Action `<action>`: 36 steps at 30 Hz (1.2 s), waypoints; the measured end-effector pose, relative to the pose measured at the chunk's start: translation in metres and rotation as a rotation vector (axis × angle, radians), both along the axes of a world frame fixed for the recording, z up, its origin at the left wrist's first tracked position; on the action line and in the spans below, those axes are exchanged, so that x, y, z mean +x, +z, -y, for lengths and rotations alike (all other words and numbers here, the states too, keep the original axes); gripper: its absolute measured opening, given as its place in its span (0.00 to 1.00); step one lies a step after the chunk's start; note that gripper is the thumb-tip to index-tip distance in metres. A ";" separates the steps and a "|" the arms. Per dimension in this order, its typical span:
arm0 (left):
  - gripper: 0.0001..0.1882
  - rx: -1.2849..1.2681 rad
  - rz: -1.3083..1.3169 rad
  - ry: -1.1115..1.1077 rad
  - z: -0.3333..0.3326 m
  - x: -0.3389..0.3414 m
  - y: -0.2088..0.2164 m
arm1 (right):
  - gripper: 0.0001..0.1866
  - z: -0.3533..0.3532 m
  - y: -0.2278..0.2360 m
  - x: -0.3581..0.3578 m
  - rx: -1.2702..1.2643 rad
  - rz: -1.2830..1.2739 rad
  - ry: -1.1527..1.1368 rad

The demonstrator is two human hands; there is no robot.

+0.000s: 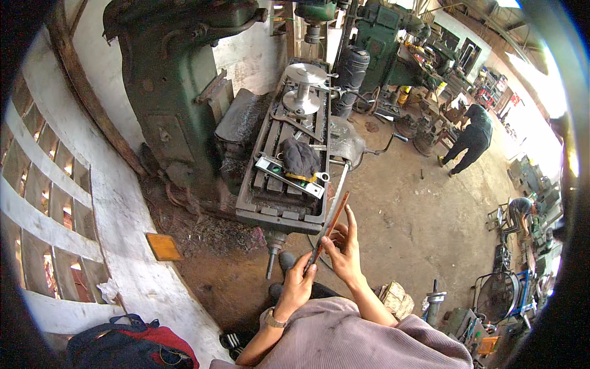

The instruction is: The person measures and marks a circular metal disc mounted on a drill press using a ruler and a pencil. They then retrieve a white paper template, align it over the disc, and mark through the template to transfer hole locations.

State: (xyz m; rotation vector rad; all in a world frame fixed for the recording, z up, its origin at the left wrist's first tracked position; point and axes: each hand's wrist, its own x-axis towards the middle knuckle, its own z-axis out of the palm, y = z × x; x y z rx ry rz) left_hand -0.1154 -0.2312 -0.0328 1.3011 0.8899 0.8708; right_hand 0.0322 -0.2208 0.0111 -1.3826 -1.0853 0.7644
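Between my hands is a long, thin strip (335, 216), reddish-brown along its upper part and dark at its lower end; its exact kind cannot be made out. My left hand (296, 288) pinches the dark lower end between thumb and fingers. Higher up, my right hand (345, 253) has its thumb against the strip, with the index finger stretched upward beside it. Just beyond, a slotted machine table (279, 216) carries a spirit level (289, 176), a dark glove (300, 158) with a yellow edge, a wrench (322, 177) and a flanged metal spool (302, 92).
A large green machine column (163, 117) rises left of the table, and a crank handle (387, 144) juts out at its right. An orange-brown board (163, 246) lies by the white wall. One person (473, 135) bends over at far right; another (521, 209) is nearer. A backpack (123, 344) sits lower left.
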 end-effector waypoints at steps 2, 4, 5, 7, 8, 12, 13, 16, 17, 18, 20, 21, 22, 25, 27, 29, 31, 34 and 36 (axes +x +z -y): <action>0.20 0.115 -0.064 0.012 -0.003 -0.006 0.000 | 0.47 0.000 0.002 -0.002 -0.032 0.004 0.005; 0.20 -0.006 -0.010 0.047 -0.006 -0.012 0.001 | 0.46 0.000 0.005 -0.005 -0.014 0.019 0.052; 0.20 -0.129 0.012 0.047 -0.008 -0.015 0.001 | 0.46 -0.001 0.007 -0.005 -0.018 0.023 0.069; 0.21 -0.149 0.065 0.100 -0.019 -0.022 0.003 | 0.44 -0.001 0.011 -0.007 -0.074 0.082 0.098; 0.21 0.090 -0.004 0.163 -0.027 -0.027 0.004 | 0.43 -0.001 0.013 -0.007 -0.116 0.107 0.127; 0.22 0.404 -0.407 0.300 -0.068 -0.044 0.008 | 0.39 -0.002 0.019 -0.007 -0.188 0.244 0.251; 0.23 0.421 -0.483 0.318 -0.081 -0.047 0.009 | 0.38 -0.002 0.019 -0.006 -0.161 0.299 0.286; 0.23 0.459 -0.498 0.348 -0.114 -0.051 0.011 | 0.34 0.001 0.017 0.003 -0.188 0.389 0.386; 0.23 0.472 -0.516 0.367 -0.124 -0.050 0.011 | 0.34 0.002 0.016 0.007 -0.173 0.411 0.426; 0.23 0.495 -0.527 0.373 -0.134 -0.049 0.011 | 0.32 0.004 0.014 0.013 -0.212 0.481 0.440; 0.23 0.491 -0.568 0.388 -0.152 -0.044 0.011 | 0.32 0.008 0.012 0.027 -0.297 0.513 0.467; 0.23 0.501 -0.583 0.384 -0.161 -0.040 0.010 | 0.32 0.010 0.011 0.036 -0.338 0.530 0.483; 0.23 0.511 -0.590 0.390 -0.170 -0.035 0.008 | 0.30 0.012 0.009 0.045 -0.383 0.545 0.480; 0.22 0.543 -0.599 0.407 -0.194 -0.016 -0.001 | 0.28 0.015 0.003 0.075 -0.486 0.586 0.464; 0.22 0.583 -0.651 0.418 -0.207 -0.002 -0.007 | 0.28 0.014 -0.001 0.097 -0.511 0.586 0.454; 0.21 0.566 -0.694 0.401 -0.217 0.011 -0.011 | 0.27 0.010 -0.007 0.121 -0.536 0.585 0.458; 0.21 0.534 -0.738 0.387 -0.227 0.025 -0.011 | 0.27 0.003 -0.013 0.146 -0.559 0.601 0.476; 0.20 0.601 -0.720 0.367 -0.238 0.042 -0.010 | 0.27 -0.009 -0.023 0.189 -0.562 0.617 0.480; 0.19 0.616 -0.780 0.365 -0.245 0.050 -0.008 | 0.26 -0.016 -0.027 0.221 -0.558 0.616 0.471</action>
